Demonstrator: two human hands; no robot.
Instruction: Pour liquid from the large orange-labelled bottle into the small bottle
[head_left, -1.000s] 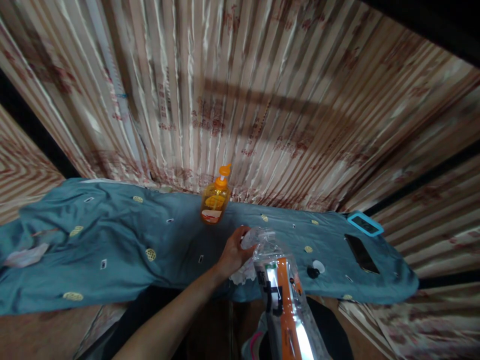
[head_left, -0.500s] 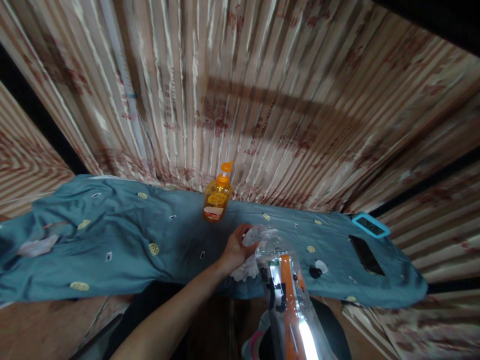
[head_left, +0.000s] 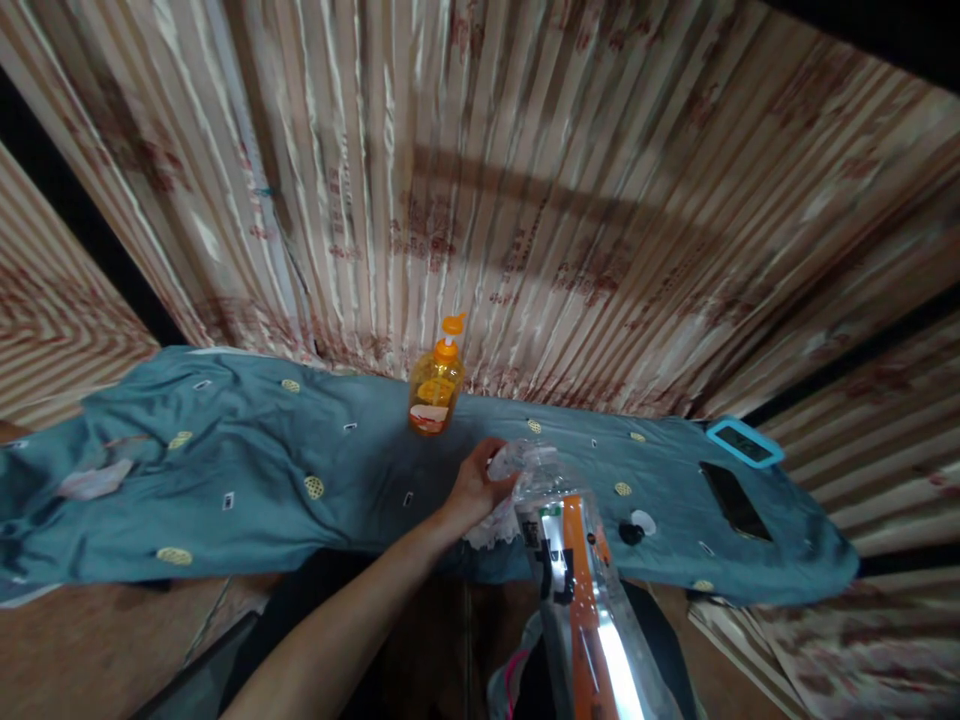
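Note:
My left hand (head_left: 478, 488) is closed on a clear, thin plastic piece (head_left: 512, 458) at the neck of a large clear bottle (head_left: 577, 590) with an orange and silver label. The bottle lies tilted, its neck toward the cloth and its body running off the lower edge. White lacy material (head_left: 495, 525) shows beneath my left hand. My right hand is not in view. An orange pump bottle (head_left: 436, 388) stands behind my left hand on the teal cloth (head_left: 375, 450).
On the right lie a blue-framed device (head_left: 745, 443), a black phone (head_left: 735, 500) and a small black and white item (head_left: 636, 528). A pale crumpled piece (head_left: 96, 480) is at the left. Behind the cloth hangs a striped curtain (head_left: 487, 200).
The view has shifted slightly. My left hand stays at the bottle's neck with the same hold on the clear plastic.

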